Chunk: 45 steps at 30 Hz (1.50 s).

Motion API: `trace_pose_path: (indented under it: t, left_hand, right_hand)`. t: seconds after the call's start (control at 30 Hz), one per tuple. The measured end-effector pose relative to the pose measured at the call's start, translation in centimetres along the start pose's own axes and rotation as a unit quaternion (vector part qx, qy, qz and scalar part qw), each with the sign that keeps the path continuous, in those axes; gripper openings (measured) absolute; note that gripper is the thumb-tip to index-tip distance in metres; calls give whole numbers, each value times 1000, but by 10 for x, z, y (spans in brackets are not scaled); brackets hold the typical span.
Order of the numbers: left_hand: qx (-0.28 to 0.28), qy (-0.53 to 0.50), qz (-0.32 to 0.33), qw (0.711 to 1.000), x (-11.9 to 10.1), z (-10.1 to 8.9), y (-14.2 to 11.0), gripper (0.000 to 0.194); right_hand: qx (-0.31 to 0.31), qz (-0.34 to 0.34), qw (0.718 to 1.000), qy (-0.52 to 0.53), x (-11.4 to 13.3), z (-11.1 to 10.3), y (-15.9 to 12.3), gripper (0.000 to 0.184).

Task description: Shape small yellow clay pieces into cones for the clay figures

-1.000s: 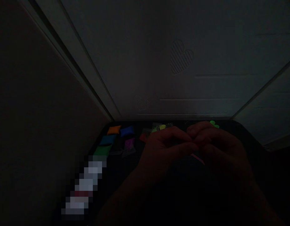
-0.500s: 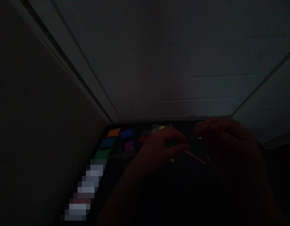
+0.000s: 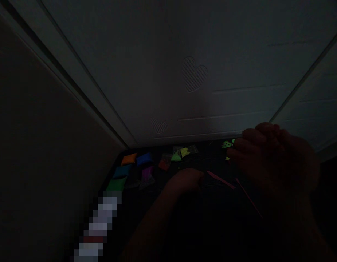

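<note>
The fingers (image 3: 200,175) of the left hand (image 3: 183,181) are bent together and point down toward the dark bench (image 3: 199,162); the gloom hides their tips, so I cannot tell whether they grasp anything; the right hand (image 3: 277,163) is raised at the other side, its fingers curled in over the palm, and whether something sits inside them cannot be told either; two pink tools lie on the bench between the hands, one flat and broader tool (image 3: 220,179) just beside the left fingertips and one thin tool (image 3: 249,198) nearer the right wrist; beyond the right fingers are three small pieces, one spotted green piece (image 3: 227,144), one plain green piece (image 3: 234,141) and one yellow piece (image 3: 227,158); eight coloured packets are spread along the back and left, five of them at the left, orange, blue, teal, green and purple (image 3: 147,174), and three in the middle, orange-red (image 3: 164,165), light green and yellow; one pale speck (image 3: 179,168) lies near the left hand; two ribbed hearts mark the pale panel (image 3: 146,72) behind.
</note>
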State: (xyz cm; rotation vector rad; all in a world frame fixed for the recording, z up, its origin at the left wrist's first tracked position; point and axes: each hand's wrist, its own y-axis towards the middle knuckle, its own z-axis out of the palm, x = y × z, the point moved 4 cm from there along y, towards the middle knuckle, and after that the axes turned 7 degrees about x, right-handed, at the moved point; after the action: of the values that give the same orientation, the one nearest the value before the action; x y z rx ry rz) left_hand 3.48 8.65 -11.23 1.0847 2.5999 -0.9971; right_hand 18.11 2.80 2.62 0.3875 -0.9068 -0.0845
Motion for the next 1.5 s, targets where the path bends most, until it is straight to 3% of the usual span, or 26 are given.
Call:
trace_pose_path:
  t: [0.17, 0.37, 0.63, 0.67, 0.7, 0.83, 0.9, 0.97, 1.03, 1.13, 1.37, 1.5]
  left_hand:
    - [8, -2, 2, 1000, 5, 5, 7, 22]
    - [3, -53, 17, 998, 7, 4, 10, 11]
    - [-59, -226, 98, 967, 0, -29, -16, 20]
    - [-76, -268, 113, 954, -1, -35, -23, 22]
    - [-107, -355, 133, 919, -1, -41, -29, 21]
    - [-211, -616, 244, 719, -3, -57, -50, 20]
    - [-216, -680, 281, 642, -7, -58, -55, 21]
    - [-205, -718, 297, 595, -13, -57, -57, 22]
    - [-196, -737, 307, 570, -19, -56, -60, 21]
    - [-190, -748, 313, 554, -25, -57, -63, 20]
    - [-190, -746, 310, 557, -29, -57, -66, 20]
    - [-199, -745, 301, 561, -30, -56, -65, 22]
  right_hand:
    - [-33, -14, 999, -34, 3, -2, -1, 13]
    - [-9, -9, 999, -49, 5, 3, -1, 17]
    - [27, -12, 999, -20, 0, 3, 0, 9]
    - [37, -10, 999, -24, -2, 5, 0, 8]
    - [44, -8, 998, -32, -4, 6, 0, 8]
    - [40, -15, 994, -100, -10, 14, -6, 2]
    - [41, -18, 990, -130, -12, 19, -10, 5]
    - [47, -16, 988, -146, -12, 23, -13, 10]
    - [44, -23, 986, -156, -12, 24, -16, 15]
    - [33, -53, 984, -167, -11, 22, -17, 16]
    - [7, -100, 978, -181, -10, 18, -16, 13]
    - [5, -90, 971, -222, -10, 20, -16, 14]
